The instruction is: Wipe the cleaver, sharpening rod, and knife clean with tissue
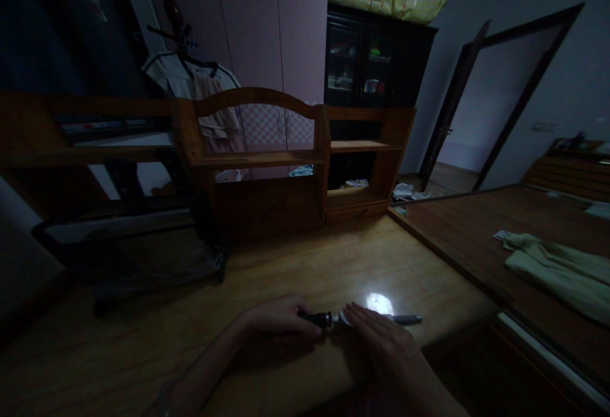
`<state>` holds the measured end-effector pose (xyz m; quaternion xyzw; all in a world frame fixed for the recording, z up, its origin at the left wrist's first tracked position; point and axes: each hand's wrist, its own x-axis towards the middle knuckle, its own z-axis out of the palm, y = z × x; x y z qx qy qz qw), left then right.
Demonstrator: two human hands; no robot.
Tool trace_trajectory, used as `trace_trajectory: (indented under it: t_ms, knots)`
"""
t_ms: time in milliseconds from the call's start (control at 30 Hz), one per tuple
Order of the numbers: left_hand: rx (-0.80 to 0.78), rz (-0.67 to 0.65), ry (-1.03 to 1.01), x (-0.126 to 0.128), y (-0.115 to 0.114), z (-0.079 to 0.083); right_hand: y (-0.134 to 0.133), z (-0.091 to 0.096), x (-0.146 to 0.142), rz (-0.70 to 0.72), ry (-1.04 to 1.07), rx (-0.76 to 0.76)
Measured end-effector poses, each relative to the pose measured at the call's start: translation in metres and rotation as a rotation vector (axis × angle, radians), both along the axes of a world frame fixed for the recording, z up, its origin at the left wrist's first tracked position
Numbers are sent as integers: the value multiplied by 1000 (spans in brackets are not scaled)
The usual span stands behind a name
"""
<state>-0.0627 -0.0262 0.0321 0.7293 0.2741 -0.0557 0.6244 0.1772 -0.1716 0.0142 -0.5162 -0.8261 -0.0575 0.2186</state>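
Observation:
Low over the front of the wooden desk point(295, 264), my left hand point(281, 315) is closed round the black handle point(318, 320) of a slim tool. A shiny metal collar ends the black part, and a pale piece follows it. My right hand point(386, 341) lies across the pale middle, its fingers together and bent over it. Beyond those fingers a slim grey end point(407, 320) sticks out to the right. The exact kind of tool cannot be made out, and my right thumb is hidden.
A wooden shelf unit point(257, 159) stands along the desk's back. At the left is a dark-framed rack or case point(138, 245). To the right, yellow-green cloth point(557, 271) lies on a brown wooden surface point(457, 226). An open door point(452, 99) is behind.

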Motion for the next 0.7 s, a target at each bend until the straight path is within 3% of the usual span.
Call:
trace_trajectory:
  t_ms: [133,333,700]
  knots:
    - [14,8,28,0,-1,3,-4,-6,20,-54,-33,-30]
    - [28,8,35,0,1,-1,-7,-14,34,-118,-56,53]
    - [51,-14,11,-1,4,-7,3,-4,-32,-4,-60,116]
